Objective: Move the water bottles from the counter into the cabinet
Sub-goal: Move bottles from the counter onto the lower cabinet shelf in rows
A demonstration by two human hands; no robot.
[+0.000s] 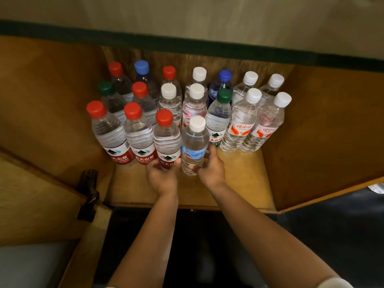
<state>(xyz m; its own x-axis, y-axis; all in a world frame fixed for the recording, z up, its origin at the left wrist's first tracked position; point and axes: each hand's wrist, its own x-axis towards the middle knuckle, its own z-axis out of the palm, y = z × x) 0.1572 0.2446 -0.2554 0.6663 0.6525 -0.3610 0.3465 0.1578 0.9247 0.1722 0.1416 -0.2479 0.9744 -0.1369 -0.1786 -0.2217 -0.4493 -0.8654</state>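
Note:
Several water bottles with red, white, green and blue caps stand in rows on the wooden cabinet shelf (pixel 245 179). My left hand (pixel 161 176) grips the base of a red-capped bottle with a red label (pixel 167 140) in the front row. My right hand (pixel 212 169) holds a white-capped bottle with a blue label (pixel 194 146), which stands or hovers just in front of the rows, slightly tilted. Both forearms reach in from the bottom of the view.
The open cabinet door (pixel 37 194) hangs at the left with a dark hinge (pixel 88 192). The right cabinet wall (pixel 324 132) bounds the shelf. A counter edge with a dark green strip (pixel 187 41) runs above. Bare shelf lies in front of the right-hand bottles.

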